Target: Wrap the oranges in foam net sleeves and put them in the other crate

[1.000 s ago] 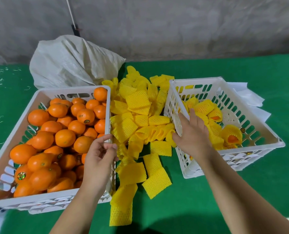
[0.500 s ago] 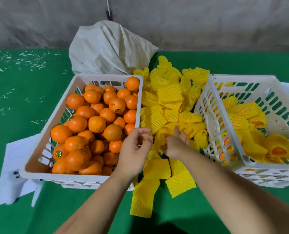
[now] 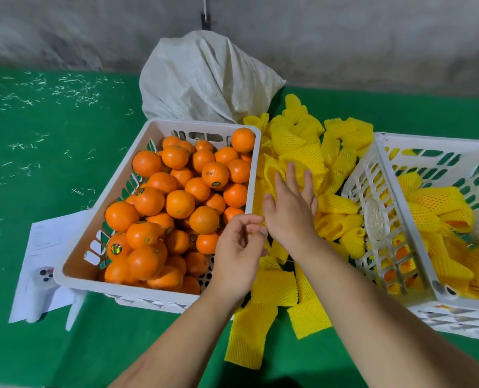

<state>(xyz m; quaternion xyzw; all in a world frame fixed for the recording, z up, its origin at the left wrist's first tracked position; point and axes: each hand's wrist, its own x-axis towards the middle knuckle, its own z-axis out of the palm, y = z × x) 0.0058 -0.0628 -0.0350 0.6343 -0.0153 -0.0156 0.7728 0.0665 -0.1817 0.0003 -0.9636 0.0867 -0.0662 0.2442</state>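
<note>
- Yellow foam net sleeves point(image 3: 297, 161) lie heaped on the bench between the two crates, from 12 o'clock down to 6 o'clock in the head view; flat ones trail toward the near edge.
- Right hand point(image 3: 291, 211) now lies fingers-out on the heap, at about 1 o'clock from the left hand. Its grip is wide, nothing pinched yet. 1 s ago it was at the rim of the other crate, 0.5 s ago lower in the heap, so it has left the drop-off and gone for a fresh sleeve.
- Left hand point(image 3: 238, 259) hovers over the near right corner of the orange crate, fingers loosely curled, thumb near forefinger; holds nothing I can see. Barely moved over the last sec.
- Oranges point(image 3: 176, 203), bare, fill the left crate point(image 3: 73, 275) at 9 o'clock; many left.
- Other crate point(image 3: 384, 152) at 3 o'clock holds a few wrapped oranges point(image 3: 440, 203), orange showing at sleeve ends.
- Judgement: one cycle prob. done, next one starting w/ sleeve pick; task is early on, most fruit unwrapped.
- Outward: white woven sack point(image 3: 204, 79) at 12 o'clock behind the crates; paper sheets point(image 3: 47, 247) under the left crate at 8 o'clock; green bench point(image 3: 36, 163) cover w/ pale scraps.
</note>
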